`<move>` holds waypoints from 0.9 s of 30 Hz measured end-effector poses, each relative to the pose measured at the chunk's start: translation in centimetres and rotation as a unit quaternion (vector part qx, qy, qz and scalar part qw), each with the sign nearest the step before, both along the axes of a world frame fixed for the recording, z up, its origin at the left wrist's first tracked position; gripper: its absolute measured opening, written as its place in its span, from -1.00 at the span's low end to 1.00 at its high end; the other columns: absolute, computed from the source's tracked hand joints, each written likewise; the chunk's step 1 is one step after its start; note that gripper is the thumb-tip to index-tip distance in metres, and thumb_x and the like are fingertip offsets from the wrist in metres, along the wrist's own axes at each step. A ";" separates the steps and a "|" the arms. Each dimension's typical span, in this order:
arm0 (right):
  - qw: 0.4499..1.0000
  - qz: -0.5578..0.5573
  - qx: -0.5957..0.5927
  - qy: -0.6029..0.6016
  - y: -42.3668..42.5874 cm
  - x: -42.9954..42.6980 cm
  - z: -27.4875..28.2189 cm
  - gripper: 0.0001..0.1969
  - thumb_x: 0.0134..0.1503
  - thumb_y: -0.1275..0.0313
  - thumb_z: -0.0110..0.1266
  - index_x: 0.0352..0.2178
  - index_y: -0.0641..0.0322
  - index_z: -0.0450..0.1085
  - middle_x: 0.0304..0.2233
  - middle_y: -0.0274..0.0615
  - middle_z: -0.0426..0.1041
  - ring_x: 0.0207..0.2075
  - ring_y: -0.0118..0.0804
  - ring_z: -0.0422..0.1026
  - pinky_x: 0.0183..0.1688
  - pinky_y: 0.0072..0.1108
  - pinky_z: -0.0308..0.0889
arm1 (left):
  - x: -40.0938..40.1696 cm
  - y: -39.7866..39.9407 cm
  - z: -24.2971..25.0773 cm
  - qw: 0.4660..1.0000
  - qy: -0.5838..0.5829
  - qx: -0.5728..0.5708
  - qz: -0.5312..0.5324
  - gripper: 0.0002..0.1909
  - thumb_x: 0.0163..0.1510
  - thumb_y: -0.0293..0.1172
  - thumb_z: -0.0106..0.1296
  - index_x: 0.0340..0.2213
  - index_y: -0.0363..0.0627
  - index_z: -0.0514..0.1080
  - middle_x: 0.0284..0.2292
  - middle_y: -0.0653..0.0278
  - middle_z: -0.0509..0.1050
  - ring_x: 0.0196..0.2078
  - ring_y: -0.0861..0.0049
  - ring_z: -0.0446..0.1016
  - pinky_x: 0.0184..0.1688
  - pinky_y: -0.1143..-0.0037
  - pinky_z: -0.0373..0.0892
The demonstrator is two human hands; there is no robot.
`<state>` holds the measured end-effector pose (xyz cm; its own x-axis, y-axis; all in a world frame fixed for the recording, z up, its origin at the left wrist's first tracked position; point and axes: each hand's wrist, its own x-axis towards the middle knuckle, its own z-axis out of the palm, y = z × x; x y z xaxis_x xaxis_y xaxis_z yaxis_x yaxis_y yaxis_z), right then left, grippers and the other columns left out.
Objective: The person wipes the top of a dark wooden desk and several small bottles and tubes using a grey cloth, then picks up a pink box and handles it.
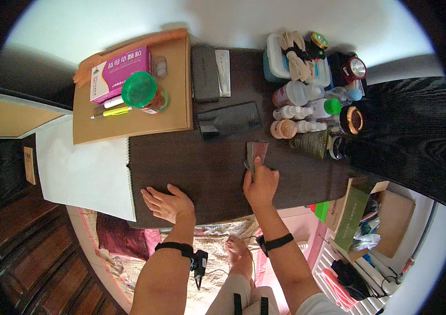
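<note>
My right hand [261, 185] grips a thin flat stack [257, 150] with a reddish top and greyish edges, possibly paper notes; the exact kind is unclear. It is on or just above the dark wooden desk [207, 173]. Beyond the stack lies a black smartphone [231, 119] on a dark flat item. My left hand [170, 202] rests palm down near the desk's front edge, fingers apart and holding nothing. Just left of it is a white spiral-bound pad [85, 173].
A brown folder [168, 122] carries a purple medicine box [122, 71], a green-lidded jar [139, 89] and pens [112, 112]. A grey case [205, 73] sits behind the phone. Bottles [286, 112], a lidded container [272, 69] and a flashlight [354, 69] crowd the right back.
</note>
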<state>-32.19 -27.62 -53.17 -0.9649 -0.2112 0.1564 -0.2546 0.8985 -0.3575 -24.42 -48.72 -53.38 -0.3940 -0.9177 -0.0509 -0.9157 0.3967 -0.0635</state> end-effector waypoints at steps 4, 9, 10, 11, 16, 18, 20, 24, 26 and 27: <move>0.996 -0.080 -0.031 0.038 -2.6 -0.1 0.1 -0.55 0.05 0.40 0.13 -0.02 0.37 0.35 -0.50 -0.05 0.43 -0.44 -0.02 0.44 -0.32 -0.21 0.20 | -0.1 0.6 -0.6 0.998 0.042 -0.035 -0.023 -0.37 0.28 -0.06 -0.23 0.22 -0.23 0.11 0.32 0.19 0.00 0.35 0.24 -0.01 0.25 0.12 0.13; 0.957 0.220 -0.012 -0.190 -11.5 2.4 3.1 -0.61 0.09 0.37 0.02 -0.05 0.33 0.36 -0.50 -0.11 0.53 -0.43 -0.04 0.53 -0.32 -0.20 0.29 | -0.1 0.7 -0.9 0.997 0.055 -0.055 -0.028 -0.41 0.28 -0.08 -0.19 0.20 -0.22 0.16 0.30 0.18 0.07 0.33 0.22 0.05 0.24 0.10 0.15; 0.957 0.218 -0.015 -0.191 -11.4 2.7 3.1 -0.61 0.09 0.37 0.02 -0.05 0.33 0.36 -0.50 -0.11 0.53 -0.43 -0.04 0.53 -0.32 -0.20 0.29 | 0.2 0.1 -1.3 0.996 0.062 -0.055 -0.022 -0.40 0.28 -0.08 -0.20 0.21 -0.21 0.16 0.30 0.19 0.08 0.33 0.23 0.04 0.24 0.11 0.15; 0.958 0.234 -0.006 -0.163 -10.9 2.9 3.1 -0.62 0.09 0.39 0.00 -0.05 0.30 0.37 -0.51 -0.11 0.53 -0.45 -0.05 0.53 -0.36 -0.19 0.30 | 0.6 -0.5 -1.4 0.996 0.069 -0.056 -0.016 -0.40 0.28 -0.07 -0.20 0.21 -0.20 0.16 0.30 0.20 0.08 0.33 0.24 0.04 0.24 0.12 0.14; 0.990 -0.073 0.080 -0.094 1.4 2.8 2.4 -0.63 0.08 0.35 0.09 -0.06 0.19 0.43 -0.50 -0.08 0.55 -0.52 0.01 0.49 -0.34 -0.16 0.30 | 0.1 0.4 -1.3 0.998 0.036 -0.042 -0.009 -0.39 0.28 -0.07 -0.25 0.23 -0.20 0.12 0.32 0.20 0.02 0.35 0.26 0.00 0.25 0.14 0.12; 0.980 -0.194 0.033 -0.008 4.4 2.7 2.4 -0.59 0.13 0.35 0.09 0.02 0.23 0.40 -0.27 0.01 0.57 -0.35 0.05 0.52 -0.25 -0.20 0.28 | -0.3 0.8 -0.6 1.000 0.023 -0.014 -0.010 -0.38 0.29 -0.07 -0.30 0.24 -0.21 0.08 0.35 0.19 -0.08 0.36 0.26 -0.06 0.26 0.14 0.09; 0.963 -0.269 -0.005 0.018 2.9 2.6 0.9 -0.60 0.14 0.32 0.09 0.00 0.24 0.41 -0.25 0.05 0.57 -0.33 0.11 0.52 -0.21 -0.18 0.29 | -0.8 1.1 -0.4 1.000 0.022 -0.009 -0.013 -0.37 0.29 -0.06 -0.30 0.24 -0.22 0.08 0.34 0.18 -0.06 0.36 0.25 -0.05 0.26 0.14 0.09; 0.971 -0.208 -0.074 -0.089 -5.8 3.2 0.5 -0.58 0.13 0.32 0.09 0.01 0.29 0.39 -0.29 0.06 0.52 -0.34 0.13 0.46 -0.21 -0.16 0.27 | -0.1 0.7 -0.8 0.999 0.036 -0.027 -0.021 -0.38 0.28 -0.08 -0.25 0.23 -0.23 0.10 0.32 0.14 0.00 0.35 0.22 -0.02 0.24 0.15 0.12; 0.980 0.068 -0.030 -0.185 -11.4 4.4 1.6 -0.56 0.07 0.38 0.11 0.00 0.32 0.37 -0.43 -0.04 0.49 -0.41 -0.02 0.46 -0.28 -0.23 0.24 | 0.3 0.4 -1.7 0.998 0.043 -0.044 -0.028 -0.39 0.28 -0.09 -0.23 0.22 -0.24 0.12 0.31 0.13 0.03 0.34 0.21 0.00 0.23 0.14 0.14; 0.970 0.151 -0.051 -0.183 -12.6 5.2 1.6 -0.55 0.04 0.41 0.12 0.00 0.33 0.37 -0.49 -0.09 0.47 -0.44 -0.09 0.46 -0.31 -0.27 0.22 | 0.7 0.3 -1.8 0.997 0.049 -0.055 -0.033 -0.39 0.27 -0.09 -0.21 0.21 -0.23 0.13 0.31 0.13 0.04 0.34 0.20 0.02 0.22 0.14 0.15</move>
<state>-26.96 -40.21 -51.55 -0.8559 -0.4950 -0.1495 -0.3405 0.7571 -0.5575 -23.72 -48.37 -55.22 -0.4510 -0.8879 0.0907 -0.8923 0.4510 -0.0213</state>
